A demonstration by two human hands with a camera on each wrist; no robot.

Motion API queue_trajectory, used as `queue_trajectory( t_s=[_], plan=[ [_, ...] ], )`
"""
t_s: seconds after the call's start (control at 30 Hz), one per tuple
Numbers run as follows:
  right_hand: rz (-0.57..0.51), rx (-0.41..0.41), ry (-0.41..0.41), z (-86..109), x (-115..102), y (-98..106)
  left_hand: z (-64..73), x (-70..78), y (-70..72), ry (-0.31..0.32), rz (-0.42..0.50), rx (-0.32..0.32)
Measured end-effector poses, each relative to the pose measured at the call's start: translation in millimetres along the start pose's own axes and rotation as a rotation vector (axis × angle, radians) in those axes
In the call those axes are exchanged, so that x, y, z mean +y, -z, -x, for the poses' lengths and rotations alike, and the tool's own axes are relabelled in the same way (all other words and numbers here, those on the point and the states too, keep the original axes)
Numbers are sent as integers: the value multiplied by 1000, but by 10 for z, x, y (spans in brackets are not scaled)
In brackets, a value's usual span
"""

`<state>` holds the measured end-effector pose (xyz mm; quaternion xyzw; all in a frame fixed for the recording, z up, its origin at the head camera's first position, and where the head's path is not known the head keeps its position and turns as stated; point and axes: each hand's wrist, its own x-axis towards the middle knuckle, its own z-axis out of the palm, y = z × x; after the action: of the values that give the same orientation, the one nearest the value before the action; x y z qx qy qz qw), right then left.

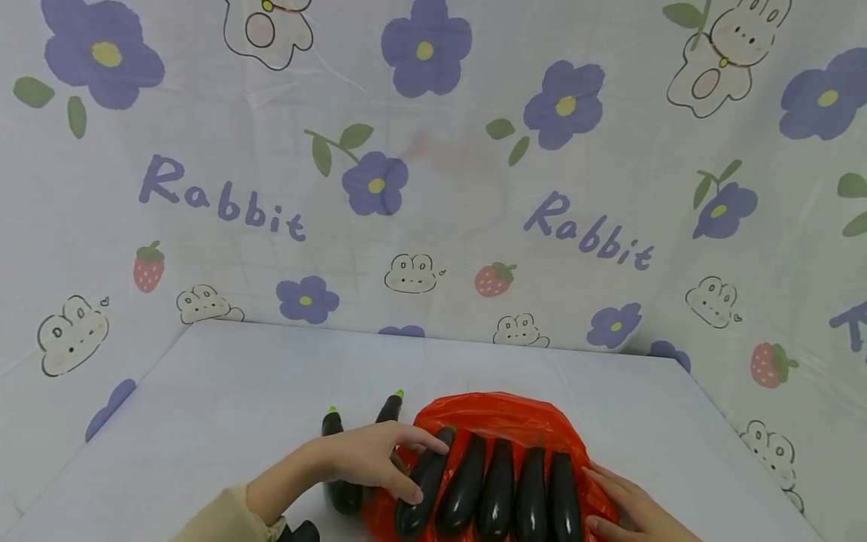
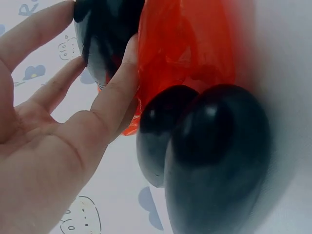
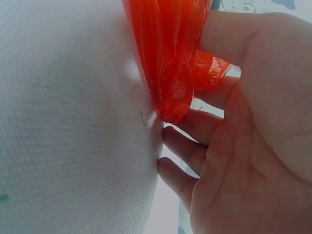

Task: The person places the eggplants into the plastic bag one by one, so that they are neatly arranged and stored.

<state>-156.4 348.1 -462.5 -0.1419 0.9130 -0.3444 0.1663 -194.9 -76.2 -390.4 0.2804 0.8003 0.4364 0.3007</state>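
My left hand [image 1: 369,455] holds a dark eggplant [image 1: 427,482], thumb on its near side and index finger by its stem end. That eggplant lies leftmost in a row of several eggplants [image 1: 497,489] on an opened red plastic bag [image 1: 494,410]. In the left wrist view, the fingertips touch the sides of the held eggplant [image 2: 105,29]. My right hand [image 1: 630,504] rests along the bag's right edge, fingers and thumb apart. The right wrist view has the relaxed fingers of the right hand [image 3: 234,122] against the folded red plastic [image 3: 168,63].
Left of the bag, two more eggplants lie on the white table [image 1: 257,391], one [image 1: 333,423] farther left and one [image 1: 389,409] partly behind the left hand. A cloth [image 1: 433,188] printed with rabbits, flowers and strawberries hangs behind. Something black [image 1: 302,531] shows by the left sleeve.
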Motion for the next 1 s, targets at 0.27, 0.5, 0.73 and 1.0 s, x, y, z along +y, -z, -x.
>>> queue_trajectory(
  t_s=[0.27,0.5,0.73,1.0],
  plan=[
    [-11,-3,-4,-5,-4,5,-121,-31,-42,2,-68,45],
    [-9,-5,16,-10,-8,11,-201,-51,-67,11,-94,65],
    [-8,-6,18,-11,0,13,-235,-108,-61,11,-89,67],
    [-12,-6,43,-20,23,12,-272,-204,-52,39,-34,58]
  ],
)
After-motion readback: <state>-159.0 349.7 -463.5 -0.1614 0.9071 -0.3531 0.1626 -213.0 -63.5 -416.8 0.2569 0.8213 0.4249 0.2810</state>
